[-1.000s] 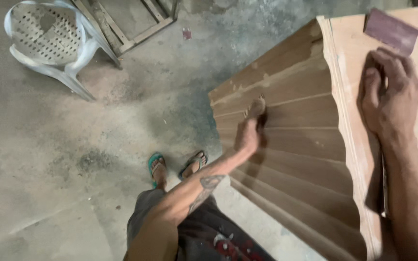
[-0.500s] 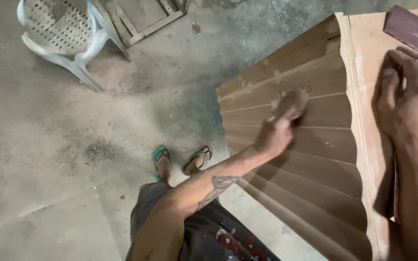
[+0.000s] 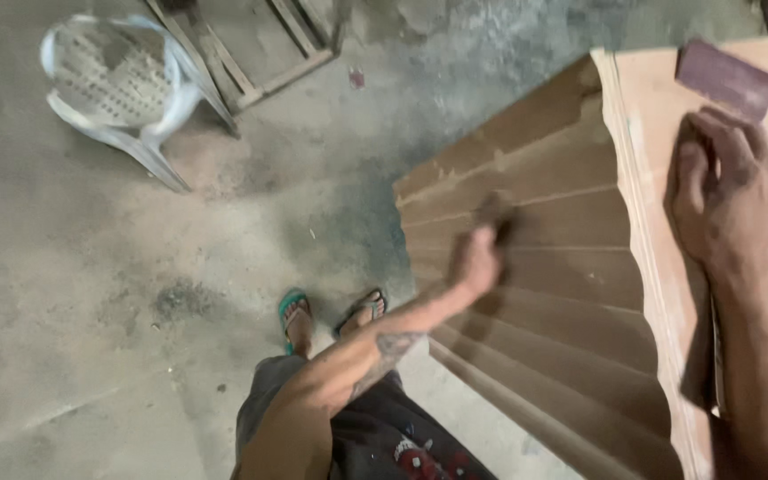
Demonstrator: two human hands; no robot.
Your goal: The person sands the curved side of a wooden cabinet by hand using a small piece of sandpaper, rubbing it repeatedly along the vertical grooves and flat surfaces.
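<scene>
The stepped wooden panel (image 3: 562, 293) stands on edge on the concrete floor (image 3: 135, 338) at the right of the view, its ridged face toward the person and its flat top edge (image 3: 642, 178) running up the frame. The left hand (image 3: 477, 258) is pressed against one of the upper ridges, its fingers closed on a small brownish pad, apparently sandpaper (image 3: 495, 209); both are blurred, so the exact grip cannot be told. The left forearm, with a dark tattoo, stretches out from the lower middle of the frame. The right hand (image 3: 726, 200) lies palm down on the flat pale top of the panel, its fingers (image 3: 708, 142) loosely curled and close together, holding nothing. Just beyond those fingertips, a dark reddish rectangular block (image 3: 726, 78) lies on the same surface; whether they touch it cannot be told.

Below, 2 feet in sandals (image 3: 331, 313) stand on the dusty floor beside the panel's lower corner. A white plastic chair (image 3: 117, 84) lies tipped on its side at upper left, next to a wooden frame (image 3: 251, 53).
</scene>
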